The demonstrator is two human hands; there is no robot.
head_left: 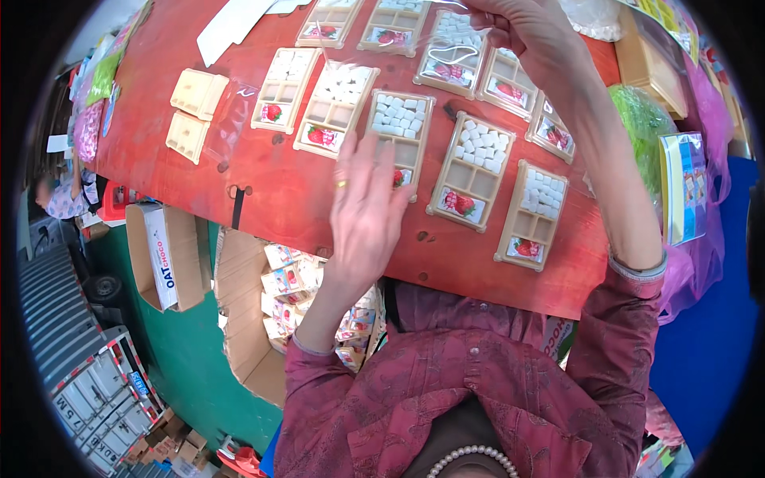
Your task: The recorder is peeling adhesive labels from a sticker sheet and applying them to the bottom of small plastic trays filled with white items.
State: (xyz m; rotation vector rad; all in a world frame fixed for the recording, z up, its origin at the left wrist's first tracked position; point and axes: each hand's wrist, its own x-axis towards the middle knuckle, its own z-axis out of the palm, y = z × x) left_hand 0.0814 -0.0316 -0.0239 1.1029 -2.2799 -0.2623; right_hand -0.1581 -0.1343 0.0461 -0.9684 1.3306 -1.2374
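My left hand (366, 209), fingers stretched and slightly blurred, reaches over the near end of a cream compartment tray (409, 145) and hides part of it. White cubes (398, 116) like small marshmallows fill the tray's far section; a strawberry-printed packet (401, 177) shows beside my fingers. At the top edge, my right hand (522, 28) is closed with curled fingers above a tray (425, 70); something thin and clear or white seems to hang by it, too faint to name. A white loop (453, 54) lies on that tray's cubes.
Several similar trays (472, 171) stand around on the red table (279, 215). Two stacks of empty trays (195, 93) sit at the left. An open carton (247, 334) of packed trays stands below the near edge. Plastic bags (637, 119) and a yellow-blue box (683, 187) line the right.
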